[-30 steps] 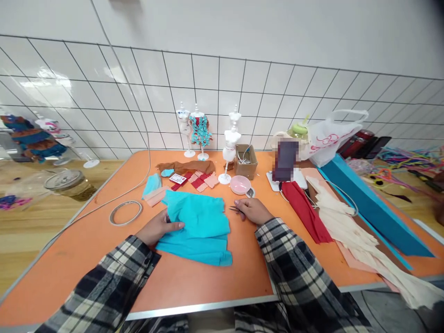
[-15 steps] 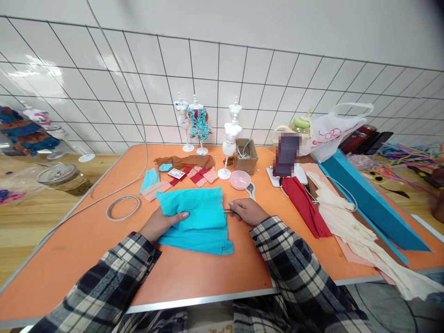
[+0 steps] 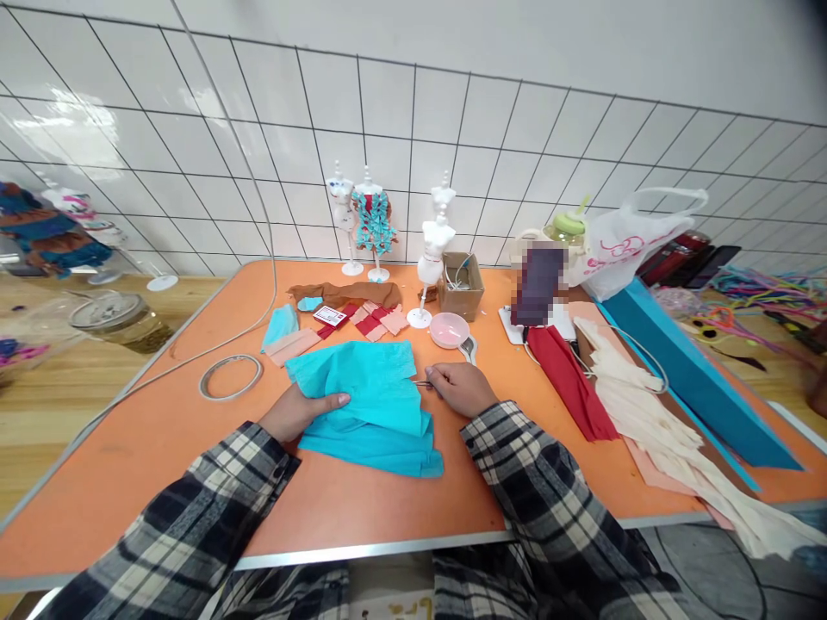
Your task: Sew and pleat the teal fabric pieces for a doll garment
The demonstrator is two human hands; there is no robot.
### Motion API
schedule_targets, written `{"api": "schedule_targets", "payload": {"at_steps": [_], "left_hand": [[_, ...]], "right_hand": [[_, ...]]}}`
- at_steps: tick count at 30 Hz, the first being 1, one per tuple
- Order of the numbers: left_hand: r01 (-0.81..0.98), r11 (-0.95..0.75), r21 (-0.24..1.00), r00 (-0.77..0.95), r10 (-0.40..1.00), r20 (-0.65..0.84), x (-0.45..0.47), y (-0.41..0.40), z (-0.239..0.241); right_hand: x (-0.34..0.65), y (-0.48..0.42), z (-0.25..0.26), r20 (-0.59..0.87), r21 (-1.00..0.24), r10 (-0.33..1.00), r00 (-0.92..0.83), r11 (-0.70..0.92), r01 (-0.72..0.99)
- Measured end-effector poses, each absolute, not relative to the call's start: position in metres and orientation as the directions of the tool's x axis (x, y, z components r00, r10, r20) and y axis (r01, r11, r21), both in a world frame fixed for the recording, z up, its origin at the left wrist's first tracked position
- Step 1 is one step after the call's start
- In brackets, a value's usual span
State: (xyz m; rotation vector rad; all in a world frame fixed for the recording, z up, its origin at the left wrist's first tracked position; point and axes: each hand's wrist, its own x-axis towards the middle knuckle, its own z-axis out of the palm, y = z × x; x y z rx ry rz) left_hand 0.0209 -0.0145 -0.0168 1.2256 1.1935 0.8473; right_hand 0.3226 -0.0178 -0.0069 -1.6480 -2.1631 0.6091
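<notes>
A folded sheet of turquoise crepe paper [image 3: 368,396] spreads over the orange table in front of me. My left hand [image 3: 301,412] grips its left side, thumb on top and fingers hidden underneath. At the right edge of the paper, my right hand [image 3: 462,389] is closed around small scissors [image 3: 423,383]. Only their thin metal blades show, reaching the paper's edge; the handles are mostly covered by my fingers. Just beyond the right hand are a pink bowl [image 3: 449,330] and a grey-handled tool [image 3: 469,348], partly hidden.
White mini dress forms [image 3: 434,250] stand at the back, one in a ruffled turquoise outfit [image 3: 375,222]. A tape roll [image 3: 231,377] lies left, near a cable. Crepe scraps [image 3: 378,319] and a small cardboard box [image 3: 461,288] sit behind. Red paper [image 3: 572,383] lies right.
The turquoise paper's upper right part has shifted slightly up and left, and its folds have spread lower down. My right hand with the scissors has moved a little up; the camera view shifted slightly.
</notes>
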Motion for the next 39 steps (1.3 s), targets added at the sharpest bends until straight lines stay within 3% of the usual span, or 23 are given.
{"api": "schedule_targets", "payload": {"at_steps": [6, 15, 26, 33, 36, 39], "left_hand": [[0.175, 0.177, 0.969, 0.241, 0.946, -0.216, 0.020, -0.015, -0.019], [0.232, 0.152, 0.961, 0.228, 0.952, -0.205, 0.024, -0.021, -0.012], [0.222, 0.158, 0.962, 0.249, 0.945, -0.212, 0.023, -0.022, -0.014], [0.241, 0.146, 0.960, 0.281, 0.936, -0.213, 0.021, -0.019, -0.012], [0.285, 0.078, 0.955, 0.239, 0.960, -0.150, 0.023, -0.020, -0.010], [0.231, 0.124, 0.965, 0.273, 0.944, -0.187, 0.025, -0.021, -0.010]], "right_hand": [[0.320, -0.019, -0.003, 0.047, -0.641, 0.949, -0.313, 0.269, 0.719], [0.327, -0.017, 0.003, -0.037, -0.506, 0.962, -0.270, 0.215, 0.835], [0.318, -0.015, 0.003, -0.031, -0.523, 0.955, -0.296, 0.237, 0.819], [0.318, -0.014, 0.002, -0.025, -0.642, 0.950, -0.312, 0.224, 0.734], [0.317, -0.013, 0.000, -0.031, -0.632, 0.944, -0.330, 0.237, 0.738], [0.315, -0.013, -0.003, -0.060, -0.608, 0.943, -0.328, 0.226, 0.761]]}}
